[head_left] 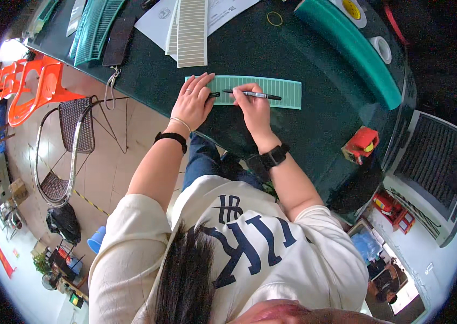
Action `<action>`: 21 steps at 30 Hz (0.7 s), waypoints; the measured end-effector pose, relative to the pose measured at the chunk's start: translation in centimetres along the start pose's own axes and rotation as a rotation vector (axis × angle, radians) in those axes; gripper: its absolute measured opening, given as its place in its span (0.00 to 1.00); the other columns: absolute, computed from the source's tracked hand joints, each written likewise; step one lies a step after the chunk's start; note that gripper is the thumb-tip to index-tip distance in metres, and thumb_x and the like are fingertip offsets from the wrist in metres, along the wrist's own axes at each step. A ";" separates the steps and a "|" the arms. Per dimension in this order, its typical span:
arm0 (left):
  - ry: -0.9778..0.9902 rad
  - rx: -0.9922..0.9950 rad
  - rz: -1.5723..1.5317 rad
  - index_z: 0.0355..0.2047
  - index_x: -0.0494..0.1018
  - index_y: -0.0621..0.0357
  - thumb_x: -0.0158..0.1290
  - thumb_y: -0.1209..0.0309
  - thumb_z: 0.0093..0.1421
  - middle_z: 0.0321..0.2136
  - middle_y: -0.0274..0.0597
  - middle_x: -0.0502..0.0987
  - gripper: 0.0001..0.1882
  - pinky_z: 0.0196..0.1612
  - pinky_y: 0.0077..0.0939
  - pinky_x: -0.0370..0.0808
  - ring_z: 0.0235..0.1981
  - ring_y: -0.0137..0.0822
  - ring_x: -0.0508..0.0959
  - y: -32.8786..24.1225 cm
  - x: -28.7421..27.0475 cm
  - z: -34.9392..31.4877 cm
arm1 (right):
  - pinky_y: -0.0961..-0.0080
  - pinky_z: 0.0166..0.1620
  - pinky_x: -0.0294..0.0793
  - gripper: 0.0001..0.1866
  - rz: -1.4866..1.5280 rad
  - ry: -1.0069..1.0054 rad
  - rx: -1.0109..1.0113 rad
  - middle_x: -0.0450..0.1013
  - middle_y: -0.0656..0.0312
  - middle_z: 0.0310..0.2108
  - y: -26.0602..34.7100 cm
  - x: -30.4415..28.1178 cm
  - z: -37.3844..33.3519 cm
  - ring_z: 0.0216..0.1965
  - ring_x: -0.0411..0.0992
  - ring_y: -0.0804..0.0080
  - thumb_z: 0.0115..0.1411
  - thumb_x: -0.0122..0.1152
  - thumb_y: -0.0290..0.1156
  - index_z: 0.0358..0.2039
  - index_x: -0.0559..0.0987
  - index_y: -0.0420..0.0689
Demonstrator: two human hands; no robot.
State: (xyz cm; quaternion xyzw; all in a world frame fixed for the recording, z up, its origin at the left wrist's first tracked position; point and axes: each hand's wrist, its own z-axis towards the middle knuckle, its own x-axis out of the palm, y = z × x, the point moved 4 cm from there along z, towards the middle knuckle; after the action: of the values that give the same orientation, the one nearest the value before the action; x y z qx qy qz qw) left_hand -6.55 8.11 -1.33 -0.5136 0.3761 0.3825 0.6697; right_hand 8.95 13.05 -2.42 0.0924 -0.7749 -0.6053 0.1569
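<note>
A pale green strip sheet (291,96) with rows of narrow slots lies across the dark table in front of me. My right hand (255,110) grips a dark marker pen (255,94), its tip pointing left over the sheet. At the sheet's left end rests my left hand (192,104), its fingers on the surface. A small black pen cap (214,95) shows between its thumb and forefinger. Just beyond that hand lie cream-coloured slotted strips (192,38), partly on top of white printed papers (153,26).
A green roll (355,59), a white tape roll (382,49) and a red tape dispenser (361,144) stand at the right. Far left are green slotted sheets (94,33) and a dark phone (119,43). A woven chair (77,124) and orange chairs (37,86) stand left of the table.
</note>
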 end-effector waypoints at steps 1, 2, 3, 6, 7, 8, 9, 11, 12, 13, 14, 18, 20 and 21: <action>-0.005 -0.003 -0.005 0.31 0.65 0.61 0.52 0.70 0.53 0.55 0.43 0.64 0.10 0.62 0.39 0.55 0.58 0.41 0.62 0.0 0.0 0.0 | 0.85 0.33 0.71 0.08 0.001 -0.003 -0.001 0.72 0.63 0.28 -0.1 0.1 0.2 0.29 0.71 0.81 0.59 0.57 0.30 0.33 0.71 0.40; -0.010 -0.006 -0.009 0.31 0.65 0.61 0.52 0.70 0.53 0.55 0.43 0.64 0.10 0.62 0.39 0.55 0.58 0.41 0.62 0.0 0.0 0.0 | 0.85 0.33 0.71 0.08 -0.009 0.011 -0.008 0.72 0.64 0.28 -0.2 0.2 0.3 0.29 0.71 0.81 0.59 0.57 0.30 0.33 0.71 0.40; -0.016 -0.009 -0.014 0.31 0.65 0.61 0.52 0.70 0.53 0.55 0.43 0.64 0.10 0.62 0.39 0.55 0.58 0.41 0.62 0.0 0.0 0.0 | 0.85 0.33 0.71 0.07 -0.019 0.025 -0.015 0.72 0.64 0.28 -0.3 0.2 0.4 0.29 0.71 0.81 0.59 0.57 0.30 0.33 0.71 0.41; -0.008 -0.011 -0.015 0.31 0.65 0.61 0.52 0.70 0.53 0.55 0.43 0.64 0.09 0.62 0.39 0.55 0.58 0.41 0.62 0.0 0.0 -0.1 | 0.85 0.33 0.71 0.07 -0.056 0.037 -0.026 0.72 0.64 0.28 -0.5 0.2 0.4 0.29 0.71 0.81 0.59 0.57 0.31 0.33 0.71 0.41; -0.004 -0.015 -0.015 0.31 0.65 0.61 0.51 0.70 0.53 0.55 0.43 0.64 0.09 0.62 0.39 0.55 0.58 0.41 0.62 0.0 0.0 -0.1 | 0.85 0.33 0.71 0.08 -0.082 0.037 -0.028 0.72 0.64 0.28 -0.5 0.1 0.4 0.29 0.71 0.81 0.58 0.57 0.31 0.33 0.71 0.41; -0.005 -0.014 -0.015 0.31 0.65 0.61 0.51 0.70 0.53 0.55 0.43 0.64 0.09 0.62 0.39 0.55 0.58 0.41 0.62 0.0 -0.1 -0.2 | 0.85 0.33 0.71 0.08 -0.109 0.037 -0.028 0.72 0.64 0.28 -0.6 0.1 0.4 0.29 0.72 0.81 0.58 0.57 0.31 0.33 0.71 0.41; -0.006 -0.012 -0.009 0.31 0.65 0.61 0.51 0.70 0.53 0.55 0.43 0.64 0.09 0.62 0.39 0.55 0.58 0.41 0.62 -0.1 -0.2 -0.3 | 0.85 0.33 0.71 0.08 -0.108 0.037 -0.029 0.72 0.64 0.28 -0.8 0.1 0.3 0.29 0.72 0.81 0.58 0.57 0.31 0.33 0.71 0.41; -0.008 -0.007 0.002 0.31 0.65 0.61 0.51 0.70 0.53 0.55 0.43 0.64 0.09 0.62 0.39 0.55 0.58 0.41 0.62 -0.3 -0.4 -0.3 | 0.85 0.32 0.71 0.07 -0.116 0.048 -0.024 0.72 0.65 0.27 -0.9 0.2 0.3 0.29 0.71 0.82 0.59 0.57 0.31 0.33 0.71 0.41; -0.008 -0.006 0.002 0.31 0.65 0.61 0.51 0.70 0.53 0.55 0.43 0.64 0.09 0.62 0.39 0.55 0.58 0.41 0.62 -0.2 -0.4 -0.3 | 0.85 0.32 0.70 0.07 -0.119 0.055 -0.021 0.72 0.66 0.27 -1.0 0.2 0.3 0.29 0.71 0.82 0.59 0.57 0.31 0.32 0.71 0.41; -0.005 -0.011 -0.003 0.31 0.65 0.61 0.51 0.70 0.53 0.55 0.43 0.64 0.09 0.62 0.39 0.55 0.58 0.41 0.62 -0.2 -0.4 -0.4 | 0.85 0.32 0.70 0.07 -0.118 0.055 -0.020 0.72 0.66 0.27 -1.1 0.3 0.2 0.29 0.71 0.82 0.59 0.57 0.31 0.32 0.71 0.41; -0.002 -0.016 -0.009 0.31 0.65 0.61 0.51 0.70 0.53 0.55 0.43 0.64 0.09 0.62 0.39 0.55 0.58 0.41 0.62 -0.1 -0.5 -0.5 | 0.84 0.32 0.71 0.07 -0.140 0.069 -0.016 0.72 0.65 0.27 -1.3 0.6 0.1 0.29 0.72 0.81 0.59 0.57 0.31 0.32 0.72 0.41; 0.003 -0.009 -0.024 0.31 0.65 0.60 0.51 0.72 0.52 0.55 0.43 0.64 0.08 0.62 0.39 0.54 0.58 0.42 0.62 0.1 0.0 -0.1 | 0.79 0.32 0.71 0.07 -0.252 0.082 -0.078 0.72 0.63 0.27 -0.5 1.8 -0.1 0.29 0.73 0.75 0.57 0.58 0.31 0.32 0.73 0.42; 0.012 0.046 -0.047 0.32 0.65 0.60 0.50 0.72 0.51 0.55 0.43 0.64 0.08 0.62 0.39 0.54 0.58 0.42 0.61 -0.3 0.4 0.4 | 0.75 0.32 0.72 0.07 -0.402 0.068 -0.203 0.73 0.60 0.27 0.7 2.3 -0.4 0.29 0.73 0.68 0.55 0.59 0.31 0.31 0.74 0.43; 0.012 0.020 -0.053 0.33 0.66 0.60 0.50 0.73 0.51 0.56 0.44 0.64 0.09 0.62 0.40 0.54 0.59 0.42 0.61 -0.2 0.3 0.6 | 0.72 0.34 0.72 0.07 -0.448 0.042 -0.254 0.73 0.58 0.28 1.1 2.6 -0.5 0.30 0.73 0.63 0.54 0.60 0.31 0.31 0.74 0.43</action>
State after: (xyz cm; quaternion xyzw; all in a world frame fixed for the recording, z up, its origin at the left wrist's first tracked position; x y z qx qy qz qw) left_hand -6.18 8.71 -1.40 -0.5189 0.3702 0.3579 0.6823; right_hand 6.76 12.04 -0.95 0.2539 -0.6492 -0.7156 0.0452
